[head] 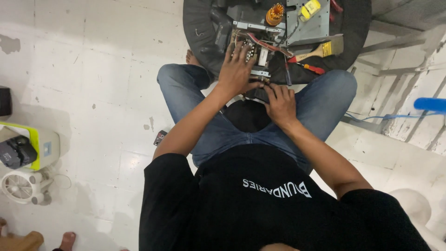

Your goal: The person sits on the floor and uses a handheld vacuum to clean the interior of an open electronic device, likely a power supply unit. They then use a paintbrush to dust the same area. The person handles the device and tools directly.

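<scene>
Head view: left hand (238, 67) flat, fingers spread, pressing on opened circuit assembly (253, 51) at near edge of round dark table (197, 28). Right hand (280, 103) curled, pinching small dark part (260, 94) just below assembly, over lap. Paintbrush (320, 50) and red-handled screwdriver (310, 68) lie right of assembly; copper coil (275, 13) behind it.
</scene>
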